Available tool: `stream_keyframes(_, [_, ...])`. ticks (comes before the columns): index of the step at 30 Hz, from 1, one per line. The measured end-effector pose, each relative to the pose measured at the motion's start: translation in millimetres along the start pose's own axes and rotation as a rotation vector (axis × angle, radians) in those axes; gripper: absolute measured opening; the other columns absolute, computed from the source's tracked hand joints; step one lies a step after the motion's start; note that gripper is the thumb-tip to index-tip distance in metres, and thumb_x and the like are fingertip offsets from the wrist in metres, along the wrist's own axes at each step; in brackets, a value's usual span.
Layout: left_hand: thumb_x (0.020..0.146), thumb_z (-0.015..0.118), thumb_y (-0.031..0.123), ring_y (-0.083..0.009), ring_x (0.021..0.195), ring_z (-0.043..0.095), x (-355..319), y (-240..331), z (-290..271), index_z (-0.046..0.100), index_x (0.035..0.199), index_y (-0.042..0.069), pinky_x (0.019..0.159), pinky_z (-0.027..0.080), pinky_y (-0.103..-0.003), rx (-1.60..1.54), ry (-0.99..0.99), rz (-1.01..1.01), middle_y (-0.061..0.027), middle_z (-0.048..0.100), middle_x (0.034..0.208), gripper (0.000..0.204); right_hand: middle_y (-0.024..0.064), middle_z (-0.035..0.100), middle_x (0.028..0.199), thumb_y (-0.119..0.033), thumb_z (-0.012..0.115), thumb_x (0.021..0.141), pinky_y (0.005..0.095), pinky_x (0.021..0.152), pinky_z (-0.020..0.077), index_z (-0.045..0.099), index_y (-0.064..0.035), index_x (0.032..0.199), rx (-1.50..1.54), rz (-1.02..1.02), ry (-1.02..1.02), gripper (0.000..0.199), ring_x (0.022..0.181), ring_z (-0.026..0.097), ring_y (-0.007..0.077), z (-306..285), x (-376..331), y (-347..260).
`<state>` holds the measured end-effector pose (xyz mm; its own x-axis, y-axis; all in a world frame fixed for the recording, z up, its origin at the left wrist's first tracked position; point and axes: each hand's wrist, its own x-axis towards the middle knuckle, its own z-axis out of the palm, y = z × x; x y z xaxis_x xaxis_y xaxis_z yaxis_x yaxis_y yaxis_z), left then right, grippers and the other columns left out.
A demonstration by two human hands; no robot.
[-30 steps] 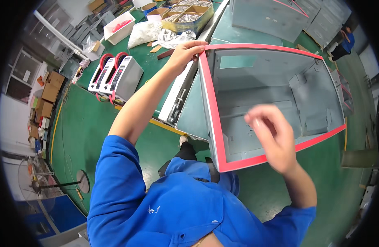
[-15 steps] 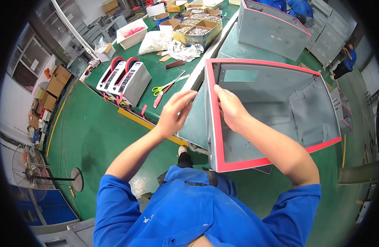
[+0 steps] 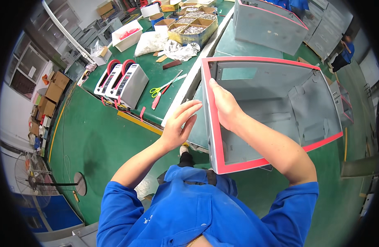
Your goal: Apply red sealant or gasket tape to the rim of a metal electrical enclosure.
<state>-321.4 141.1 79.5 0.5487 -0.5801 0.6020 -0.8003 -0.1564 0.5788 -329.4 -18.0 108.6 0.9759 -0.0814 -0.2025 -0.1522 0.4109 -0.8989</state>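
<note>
Underfoot, green floor (image 3: 94, 140); cluttered workbench (image 3: 156, 78).

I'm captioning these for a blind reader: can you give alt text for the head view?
A person in blue presses their right hand on the red-taped rim of an open grey metal box, left hand open beside it. Behind, a green table holds tape dispensers and scissors.

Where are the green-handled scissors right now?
In the head view, the scissors lie on the green table, left of the grey box, just right of the tape dispensers.
</note>
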Motion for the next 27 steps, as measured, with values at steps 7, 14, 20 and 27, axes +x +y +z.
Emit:
stream_keyframes(7, [0.077, 0.051, -0.008, -0.0294, 0.106, 0.051, 3.3, -0.2, 1.8, 0.051, 0.113, 0.0, 0.088, 0.041, -0.034, -0.011, -0.009, 0.028, -0.0155, 0.051, 0.113, 0.037, 0.0118, 0.043, 0.123, -0.036, 0.037, 0.093, 0.0278, 0.096, 0.0301, 0.038, 0.0043, 0.123, 0.024, 0.034, -0.058, 0.051, 0.113, 0.04, 0.016, 2.6, -6.4, -9.5])
stream_keyframes(14, [0.073, 0.051, -0.011, -0.0315, 0.11, 0.048, 10.1, 1.1, 7.0, 0.052, 0.112, 0.001, 0.09, 0.04, -0.038, 0.074, -0.041, 0.143, -0.0148, 0.05, 0.116, 0.041, 0.0129, 0.049, 0.112, -0.04, 0.033, 0.092, 0.0284, 0.091, 0.0344, 0.04, 0.0037, 0.12, -0.007, -0.005, -0.017, 0.052, 0.104, 0.046, 0.0167, 2.2, -3.2, -3.6])
stream_keyframes(20, [0.069, 0.052, -0.007, -0.0304, 0.112, 0.047, 14.2, 2.8, 11.7, 0.053, 0.112, 0.001, 0.092, 0.039, -0.041, 0.283, -0.082, 0.283, -0.014, 0.051, 0.117, 0.044, 0.0123, 0.047, 0.117, -0.038, 0.039, 0.091, 0.027, 0.09, 0.0361, 0.039, 0.0022, 0.123, 0.024, 0.074, 0.007, 0.052, 0.106, 0.045, 0.0159, 3.1, -6.8, -9.3])
stream_keyframes(27, [0.068, 0.051, -0.005, -0.0308, 0.11, 0.048, 21.8, -10.7, 16.4, 0.052, 0.111, -0.001, 0.092, 0.04, -0.041, 0.38, -0.086, 0.371, -0.0161, 0.051, 0.115, 0.043, 0.0149, 0.043, 0.123, -0.041, 0.043, 0.09, 0.0285, 0.095, 0.0331, 0.035, 0.0035, 0.126, 0.049, 0.064, -0.013, 0.058, 0.11, 0.043, 0.0174, -3.9, -3.8, -6.7])
